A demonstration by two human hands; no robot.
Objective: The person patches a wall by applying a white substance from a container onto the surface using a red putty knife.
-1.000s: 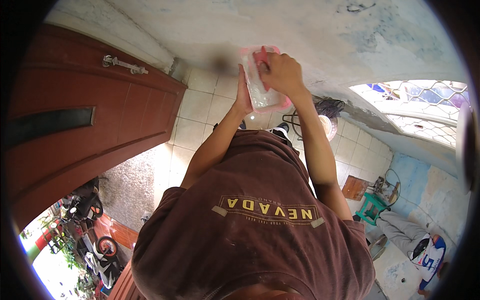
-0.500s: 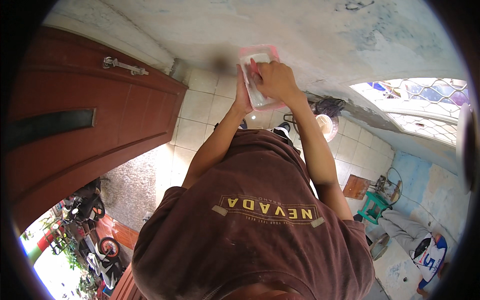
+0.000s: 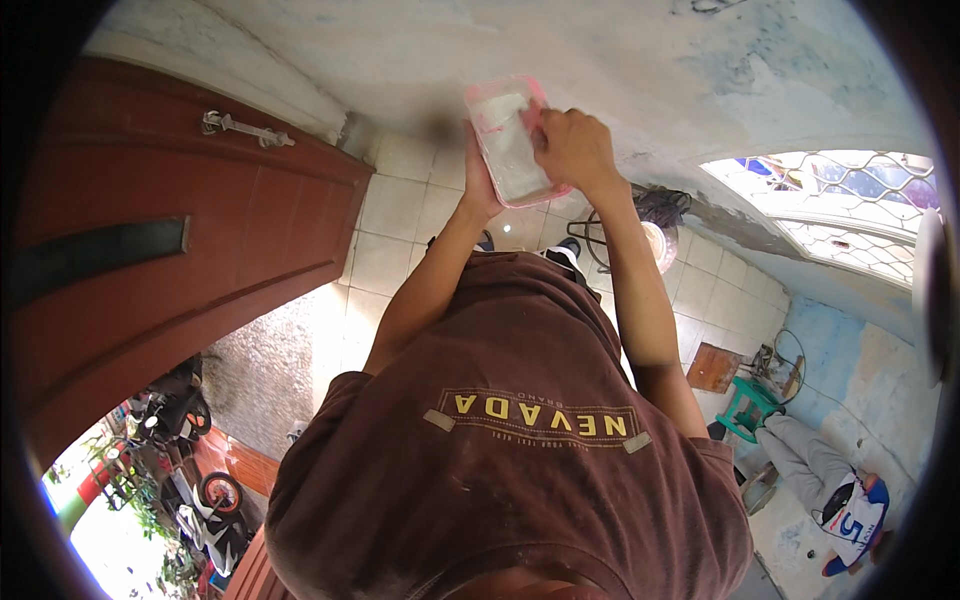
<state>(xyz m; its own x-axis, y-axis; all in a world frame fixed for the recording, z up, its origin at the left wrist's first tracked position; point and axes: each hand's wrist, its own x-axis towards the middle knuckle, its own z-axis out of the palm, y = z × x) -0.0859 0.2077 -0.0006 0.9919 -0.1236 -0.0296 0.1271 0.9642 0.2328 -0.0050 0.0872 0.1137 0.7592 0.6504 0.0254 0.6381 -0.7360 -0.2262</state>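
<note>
A translucent pink-edged rectangular container [image 3: 515, 170] with white paste inside is held up in front of the patched wall. My left hand [image 3: 478, 180] grips it along its left side, fingers mostly hidden behind it. Over the container's right half is my right hand [image 3: 581, 153], closed on a small red scraper [image 3: 532, 115], which is blurred and partly covered by my fingers.
A red-brown door [image 3: 140, 300] is on the left, motorbikes [image 3: 215, 520] beyond it. At right are a grilled window [image 3: 820, 180], a round tub [image 3: 652, 250] with dark plastic, a green stool [image 3: 745, 410] and a person [image 3: 820, 490] in grey trousers. Tiled floor [image 3: 395, 210] lies below.
The container has risen slightly and shifted left with my left hand. My right hand has moved right within the last half second, uncovering more of the paste.
</note>
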